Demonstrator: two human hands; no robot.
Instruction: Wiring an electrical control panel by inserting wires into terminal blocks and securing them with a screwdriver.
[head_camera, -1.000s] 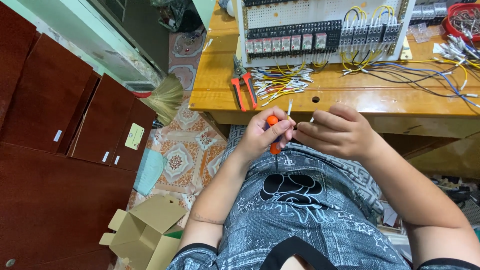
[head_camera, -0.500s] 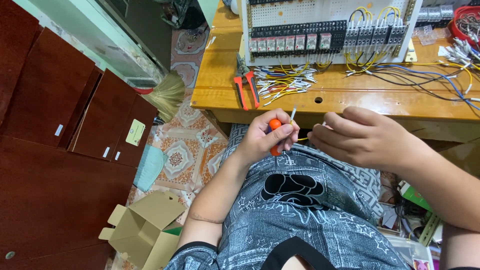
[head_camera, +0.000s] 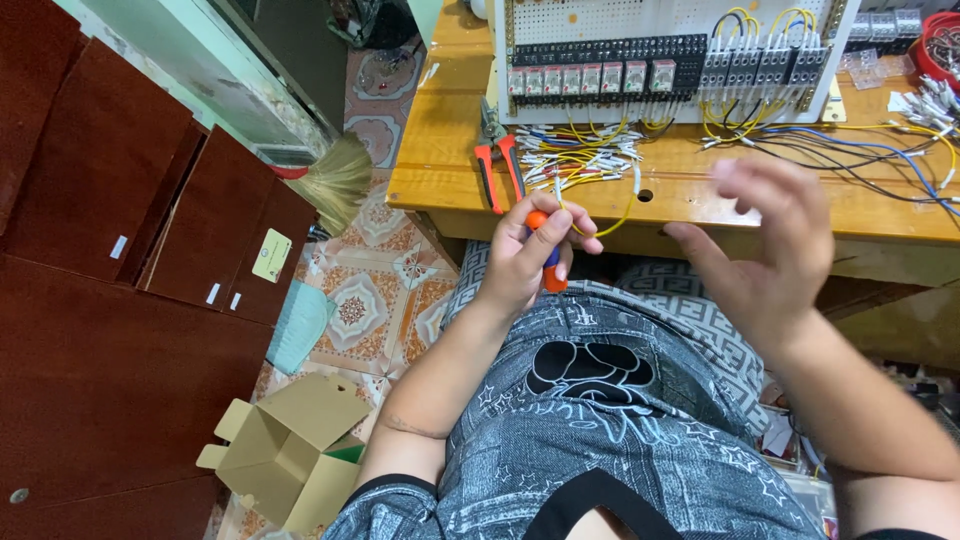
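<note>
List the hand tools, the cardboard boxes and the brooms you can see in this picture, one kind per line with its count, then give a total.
Orange-handled screwdriver, held in the left hand: 1
Red-handled pliers on the wooden bench: 1
Open cardboard box on the floor: 1
Straw broom: 1
Total: 4

Bare forearms, left hand (head_camera: 530, 255) and right hand (head_camera: 770, 245) ungloved; grey star-patterned shirt (head_camera: 590, 440), black collar trim, black cartoon print on the chest.

Orange-handled screwdriver (head_camera: 545, 255) upright, yellow wire (head_camera: 600, 222) looped beside.
</note>
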